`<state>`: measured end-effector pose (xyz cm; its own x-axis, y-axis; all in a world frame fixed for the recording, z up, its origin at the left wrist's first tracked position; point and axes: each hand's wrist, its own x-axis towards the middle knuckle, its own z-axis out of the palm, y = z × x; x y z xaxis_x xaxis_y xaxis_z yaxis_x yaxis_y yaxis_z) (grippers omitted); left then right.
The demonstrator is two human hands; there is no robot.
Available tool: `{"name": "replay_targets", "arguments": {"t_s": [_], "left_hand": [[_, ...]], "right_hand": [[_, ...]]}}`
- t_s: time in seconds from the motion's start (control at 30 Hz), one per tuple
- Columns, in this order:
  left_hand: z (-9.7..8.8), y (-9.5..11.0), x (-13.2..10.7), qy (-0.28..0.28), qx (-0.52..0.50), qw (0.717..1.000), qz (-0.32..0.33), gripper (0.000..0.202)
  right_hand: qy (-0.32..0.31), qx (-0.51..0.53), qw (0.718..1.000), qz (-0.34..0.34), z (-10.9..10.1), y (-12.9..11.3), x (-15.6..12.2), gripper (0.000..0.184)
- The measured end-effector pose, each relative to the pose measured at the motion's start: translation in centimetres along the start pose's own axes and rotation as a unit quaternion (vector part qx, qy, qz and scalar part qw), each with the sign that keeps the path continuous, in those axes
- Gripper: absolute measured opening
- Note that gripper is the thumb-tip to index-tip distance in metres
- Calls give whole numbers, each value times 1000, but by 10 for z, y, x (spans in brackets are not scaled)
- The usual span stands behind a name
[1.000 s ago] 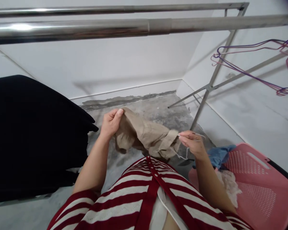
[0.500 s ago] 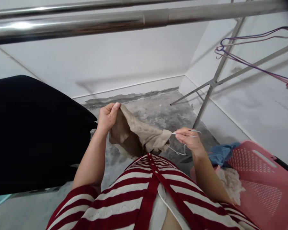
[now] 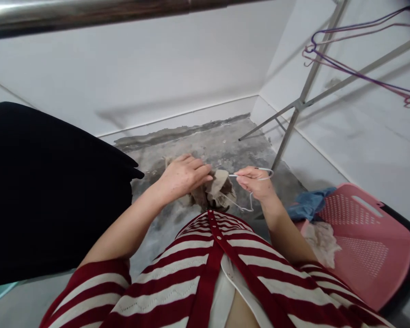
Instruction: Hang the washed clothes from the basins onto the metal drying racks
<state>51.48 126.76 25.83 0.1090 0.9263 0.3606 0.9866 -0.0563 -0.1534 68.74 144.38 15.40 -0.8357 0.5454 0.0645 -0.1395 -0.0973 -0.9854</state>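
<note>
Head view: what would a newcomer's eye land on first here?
Probably the large black cloth filling much of the left side, along with the red-and-white striped top at bottom centre. In the middle, the left hand lies over a bunched beige cloth, while the right hand pinches a white cord that runs to it. The pink basket at lower right likely stands out too.

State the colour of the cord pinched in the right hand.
White. The cord shows best in the head view, at the right hand.
</note>
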Motion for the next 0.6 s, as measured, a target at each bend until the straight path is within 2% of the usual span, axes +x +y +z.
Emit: {"name": "replay_targets", "arguments": {"t_s": [0.03,0.1,0.17,0.2,0.27,0.33,0.37,0.4,0.47,0.6], "left_hand": [[3,2,4,-37,8,999,13,33],[7,0,9,-76,8,997,17,38],[7,-9,8,-81,-15,997,11,40],[5,-15,7,-73,-31,997,2,39],[-2,-25,5,-43,-63,997,-28,38],[-12,-32,2,-10,-86,994,-65,35],[-16,-34,2,3,-93,992,-81,34],[-20,-35,2,14,-97,991,-95,33],[-25,-35,2,29,-102,988,-116,32],[-26,-33,0,18,-121,984,-127,33]], "right_hand": [[-13,2,1000,-1,1,-1,2,27],[-65,17,998,-2,-3,-1,8,39],[-111,45,993,-5,-18,4,16,54],[-109,60,992,-5,-28,9,21,59],[-41,69,997,9,-49,27,30,56],[57,45,995,63,-63,52,33,46],[87,30,991,98,-65,66,32,43],[104,16,986,126,-63,79,30,41],[101,-16,983,152,-47,100,27,40],[70,-22,991,112,-1,117,34,38]]}}
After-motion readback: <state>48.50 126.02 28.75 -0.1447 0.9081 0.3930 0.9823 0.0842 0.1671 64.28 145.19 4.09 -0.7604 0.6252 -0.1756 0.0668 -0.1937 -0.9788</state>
